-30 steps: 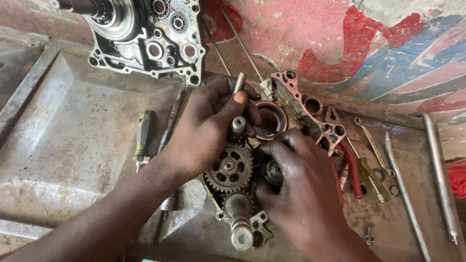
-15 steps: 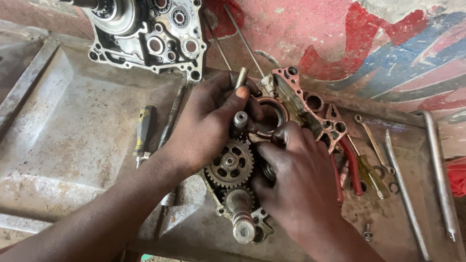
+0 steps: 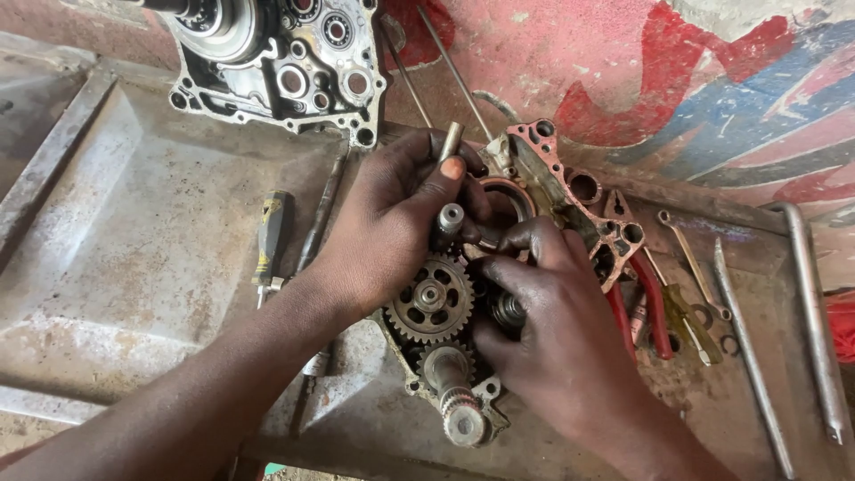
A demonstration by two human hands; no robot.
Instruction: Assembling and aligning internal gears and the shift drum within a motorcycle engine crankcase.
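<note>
Steel gears (image 3: pixel 434 300) sit meshed in the engine case half (image 3: pixel 570 191), which lies on the metal surface (image 3: pixel 160 267) right of its middle, and both hands are on them. The left hand (image 3: pixel 392 223) comes in from the near left, its fingers curled around a short upright shaft (image 3: pixel 448 220) just beyond the big toothed wheel. The right hand (image 3: pixel 557 330) lies over the right side of the gear cluster, fingers bent onto a smaller gear (image 3: pixel 509 310); whether it truly grips that part I cannot tell.

It looks to me like the gear shafts are being seated or worked loose in the case. Any next move would want both shafts kept upright and moved together, so the teeth stay meshed.

As a container, the case holds the gear set and a toothed shaft (image 3: pixel 463 419) at its near end. Another case half (image 3: pixel 276 62) rests far left. A screwdriver (image 3: pixel 269 240) lies left, with pliers and spanners (image 3: pixel 677 303) to the right.
</note>
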